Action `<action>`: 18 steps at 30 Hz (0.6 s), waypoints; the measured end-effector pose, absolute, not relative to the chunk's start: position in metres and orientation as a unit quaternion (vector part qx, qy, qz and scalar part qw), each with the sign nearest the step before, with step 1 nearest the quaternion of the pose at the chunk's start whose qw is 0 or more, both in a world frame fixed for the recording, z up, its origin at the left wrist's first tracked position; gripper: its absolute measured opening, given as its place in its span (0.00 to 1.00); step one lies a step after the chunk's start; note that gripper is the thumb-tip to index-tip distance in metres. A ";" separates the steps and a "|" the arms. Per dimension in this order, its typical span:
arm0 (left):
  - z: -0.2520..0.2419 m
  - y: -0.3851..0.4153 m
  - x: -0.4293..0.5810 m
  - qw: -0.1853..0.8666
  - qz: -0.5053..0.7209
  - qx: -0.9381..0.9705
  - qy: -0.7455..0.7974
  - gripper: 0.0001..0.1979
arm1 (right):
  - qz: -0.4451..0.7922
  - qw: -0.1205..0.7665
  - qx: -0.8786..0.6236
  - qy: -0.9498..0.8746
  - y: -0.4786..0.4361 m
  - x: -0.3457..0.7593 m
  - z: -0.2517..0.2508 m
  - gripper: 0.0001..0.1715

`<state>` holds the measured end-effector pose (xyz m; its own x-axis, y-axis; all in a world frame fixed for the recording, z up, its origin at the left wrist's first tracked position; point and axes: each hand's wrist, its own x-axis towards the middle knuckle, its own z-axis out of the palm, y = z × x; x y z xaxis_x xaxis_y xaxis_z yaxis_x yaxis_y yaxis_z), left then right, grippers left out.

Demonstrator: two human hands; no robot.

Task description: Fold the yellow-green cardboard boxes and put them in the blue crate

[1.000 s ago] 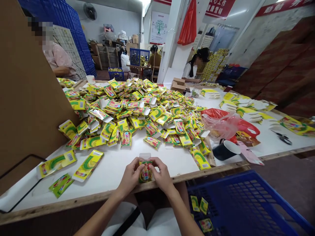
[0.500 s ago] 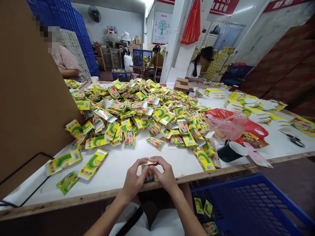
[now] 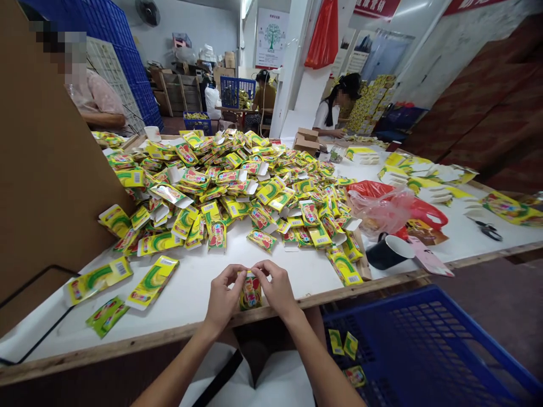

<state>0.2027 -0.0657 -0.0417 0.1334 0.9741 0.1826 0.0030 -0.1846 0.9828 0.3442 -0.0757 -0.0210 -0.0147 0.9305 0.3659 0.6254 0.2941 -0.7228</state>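
Note:
Between my hands, at the near edge of the table, stands a small printed carton point(image 3: 250, 292) in yellow, green and red. My left hand point(image 3: 224, 291) pinches its top left corner with thumb and fingertips. On the other top corner, my right hand point(image 3: 274, 286) pinches in the same way. The carton's top edge is partly covered by the fingers. Beyond the hands lies a big heap of similar cartons point(image 3: 220, 186), several with white end flaps sticking out. To the left are two longer yellow cartons point(image 3: 153, 281) and a green sachet point(image 3: 107, 316).
A dark mug point(image 3: 388, 252), a red plastic bag point(image 3: 428, 212) and scissors point(image 3: 487, 230) lie to the right. Below the table edge is a blue crate point(image 3: 407, 339) with a few cartons. A tall cardboard sheet point(image 3: 55, 147) blocks the left. Other people sit farther back.
My fingers have drawn in on the carton's top, where a white flap and a gap showed before. Its printed front is now more visible. The whole view has shifted slightly.

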 end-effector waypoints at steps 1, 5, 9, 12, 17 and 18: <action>-0.041 -0.065 0.203 0.480 0.505 0.579 0.424 0.08 | 0.178 0.409 -0.568 -0.691 -0.075 0.344 -0.020 0.08; -0.043 -0.062 0.204 0.483 0.503 0.571 0.432 0.08 | 0.163 0.380 -0.576 -0.705 -0.070 0.346 -0.018 0.08; -0.045 -0.059 0.206 0.480 0.504 0.569 0.438 0.08 | 0.161 0.350 -0.578 -0.719 -0.065 0.348 -0.015 0.09; -0.045 -0.058 0.207 0.479 0.506 0.568 0.438 0.08 | 0.167 0.341 -0.575 -0.725 -0.062 0.350 -0.011 0.09; -0.049 -0.061 0.204 0.487 0.499 0.570 0.433 0.08 | 0.208 0.370 -0.541 -0.726 -0.063 0.357 -0.015 0.08; -0.051 -0.063 0.203 0.495 0.497 0.570 0.428 0.08 | 0.226 0.387 -0.529 -0.721 -0.065 0.357 -0.019 0.07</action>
<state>0.2029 -0.0634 -0.0510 0.1397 0.9798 0.1432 -0.0031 -0.1442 0.9895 0.3574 -0.0648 -0.0190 -0.1417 0.9373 0.3185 0.5881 0.3385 -0.7345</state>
